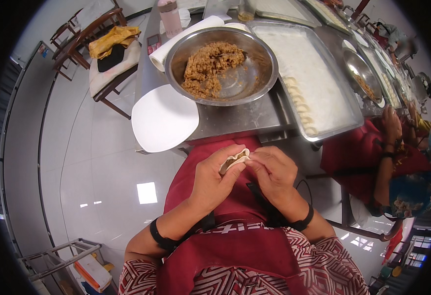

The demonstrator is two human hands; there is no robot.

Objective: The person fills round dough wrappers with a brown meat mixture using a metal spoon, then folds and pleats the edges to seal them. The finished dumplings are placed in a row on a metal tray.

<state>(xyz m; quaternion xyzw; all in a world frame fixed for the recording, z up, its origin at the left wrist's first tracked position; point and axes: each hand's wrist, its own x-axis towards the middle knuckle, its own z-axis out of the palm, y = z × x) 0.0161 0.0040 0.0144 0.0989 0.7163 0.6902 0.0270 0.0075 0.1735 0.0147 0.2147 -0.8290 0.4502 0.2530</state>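
Observation:
Between my hands, above the lap of my red apron, is a dumpling wrapper (242, 156) folded around brown filling, its top gap still showing the filling. My left hand (215, 173) cups the wrapper from the left, thumb and fingers on both sides of it. With thumb and fingertips, my right hand (276, 171) pinches the wrapper's right end. Beyond them on the metal table stands a steel bowl (221, 99) partly filled with brown minced filling (211, 66). To its right, a floured metal tray (311, 73) carries a row of folded dumplings (300, 105) along its left side.
A white plate (165, 118) overhangs the table's near left edge. Behind the bowl lie a paper roll (188, 40), a pink bottle (170, 18) and a red phone (154, 44). At right sits a person in a red apron (352, 155), near another steel bowl (363, 75). A chair (116, 70) stands left.

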